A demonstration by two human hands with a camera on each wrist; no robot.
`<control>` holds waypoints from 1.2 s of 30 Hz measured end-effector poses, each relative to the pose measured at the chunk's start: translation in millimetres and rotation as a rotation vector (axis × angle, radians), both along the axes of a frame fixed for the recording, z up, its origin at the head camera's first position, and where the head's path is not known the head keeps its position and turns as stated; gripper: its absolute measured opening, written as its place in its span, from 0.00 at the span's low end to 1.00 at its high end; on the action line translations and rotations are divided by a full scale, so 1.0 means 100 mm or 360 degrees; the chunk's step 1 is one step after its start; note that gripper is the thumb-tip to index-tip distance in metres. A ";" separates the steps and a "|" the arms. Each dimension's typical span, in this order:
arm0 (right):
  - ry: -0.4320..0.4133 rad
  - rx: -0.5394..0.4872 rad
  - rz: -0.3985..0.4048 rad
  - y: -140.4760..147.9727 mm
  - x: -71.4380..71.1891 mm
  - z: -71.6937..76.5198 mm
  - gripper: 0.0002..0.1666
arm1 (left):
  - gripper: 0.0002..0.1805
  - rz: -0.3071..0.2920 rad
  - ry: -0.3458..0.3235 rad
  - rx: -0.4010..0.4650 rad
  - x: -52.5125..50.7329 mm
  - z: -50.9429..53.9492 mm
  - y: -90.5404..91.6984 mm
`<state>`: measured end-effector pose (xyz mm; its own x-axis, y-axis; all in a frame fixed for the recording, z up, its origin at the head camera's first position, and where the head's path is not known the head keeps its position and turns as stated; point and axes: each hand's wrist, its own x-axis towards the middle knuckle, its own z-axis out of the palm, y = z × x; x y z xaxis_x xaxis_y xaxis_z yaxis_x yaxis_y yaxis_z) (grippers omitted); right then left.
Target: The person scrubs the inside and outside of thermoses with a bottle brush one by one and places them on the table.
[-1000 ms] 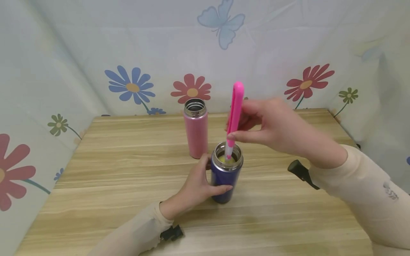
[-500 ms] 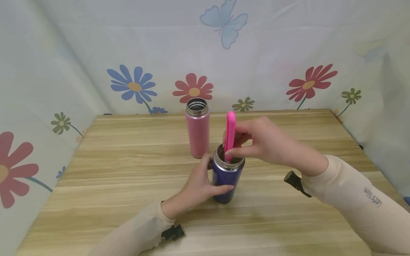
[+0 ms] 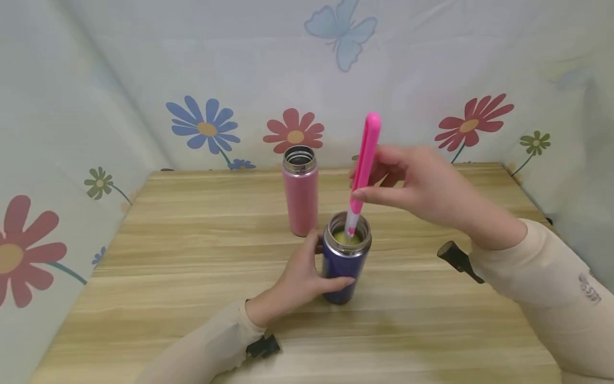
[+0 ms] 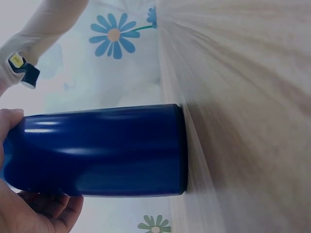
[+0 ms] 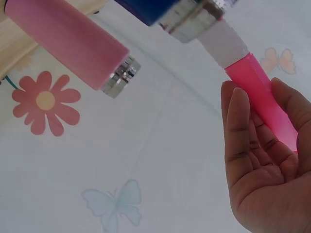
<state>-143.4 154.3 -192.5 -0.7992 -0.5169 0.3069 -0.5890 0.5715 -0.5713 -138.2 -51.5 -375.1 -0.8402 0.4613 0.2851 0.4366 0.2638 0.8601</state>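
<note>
A dark blue thermos bottle point(image 3: 341, 274) stands upright and uncapped on the wooden table. My left hand point(image 3: 299, 280) grips its side, thumb across the front; in the left wrist view the bottle's base meets the tabletop. My right hand point(image 3: 422, 184) pinches the pink handle of a bottle brush point(image 3: 366, 160) between thumb and fingers, above the bottle's mouth. The brush's white neck reaches down through the steel rim. Something yellow shows inside around its lower end; the rest of the brush head is hidden. In the right wrist view the brush handle point(image 5: 260, 97) lies between thumb and fingers.
Just behind the blue bottle, to its left, a pink thermos bottle point(image 3: 301, 200) stands upright without a lid. The wooden tabletop point(image 3: 192, 240) ends at a white curtain point(image 3: 408, 80) printed with flowers and butterflies.
My right hand pushed the brush down into the blue bottle, then drew it back up, so its white neck shows again. My left hand keeps its hold; the bottles stay put.
</note>
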 end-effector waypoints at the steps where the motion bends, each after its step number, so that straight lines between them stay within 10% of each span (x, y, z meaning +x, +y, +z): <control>1: 0.0008 -0.0011 -0.0005 0.00 0.00 0.03 0.10 | 0.40 0.0001 0.0001 -0.0002 0.00 0.01 0.00; 36: 0.0262 -0.0183 -0.0027 0.00 0.11 0.43 0.11 | 0.39 -0.0032 -0.0004 -0.0031 0.00 0.01 0.00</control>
